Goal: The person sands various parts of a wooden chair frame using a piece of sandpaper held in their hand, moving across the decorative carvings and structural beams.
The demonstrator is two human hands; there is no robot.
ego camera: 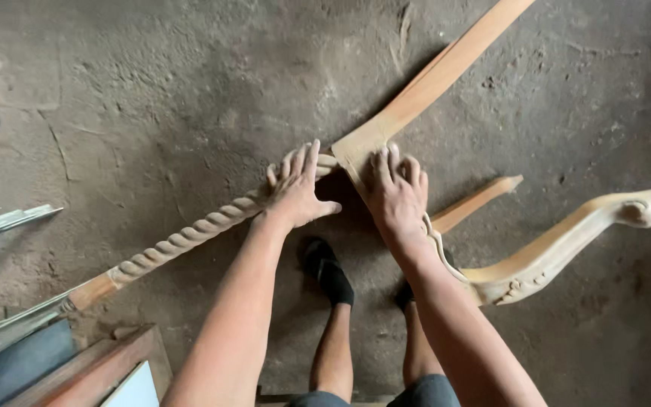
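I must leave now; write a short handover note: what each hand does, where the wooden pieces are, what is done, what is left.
Left hand: flat, palm down on the upper end of the pale twisted rope-carved wooden spindle, fingers spread, not gripping.
Right hand: flat, pressing the broad end of the long plain light-wood rail, where it meets the spindle.
The curved carved wooden leg with scroll end lies on the dusty concrete floor to the right; a short tapered wooden stick lies beside it.
Done: the pieces meet under the hands.
Left: whether the joint is fixed cannot be seen.
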